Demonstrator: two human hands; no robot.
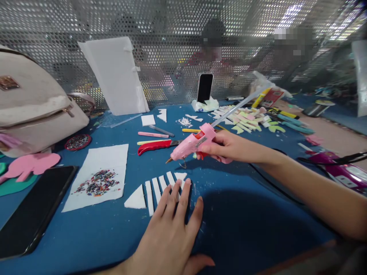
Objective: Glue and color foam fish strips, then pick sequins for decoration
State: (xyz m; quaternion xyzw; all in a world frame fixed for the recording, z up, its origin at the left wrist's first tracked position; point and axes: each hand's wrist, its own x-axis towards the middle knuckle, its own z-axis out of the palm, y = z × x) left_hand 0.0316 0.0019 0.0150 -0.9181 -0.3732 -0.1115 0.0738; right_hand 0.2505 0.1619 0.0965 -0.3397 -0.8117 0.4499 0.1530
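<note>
A pink hot glue gun (186,147) is gripped in my right hand (222,147), its metal nozzle pointing down to the left above the blue table. A long clear glue stick (243,102) sticks out of its back end. My left hand (173,225) lies flat with fingers spread, its fingertips touching white foam strips (156,190). Several of these strips stand side by side, slightly apart, between a white foam triangle (136,198) on the left and a smaller white piece (180,175) at the right. My fingers partly cover the strips on the right.
A red utility knife (155,146) and pens lie behind the strips. Paper (114,156) with glittery bits, a black phone (37,210) and a backpack (37,103) are at left. Foam scraps (246,118) and a propped phone (205,88) stand near the perforated metal screen (172,57). A cable trails right.
</note>
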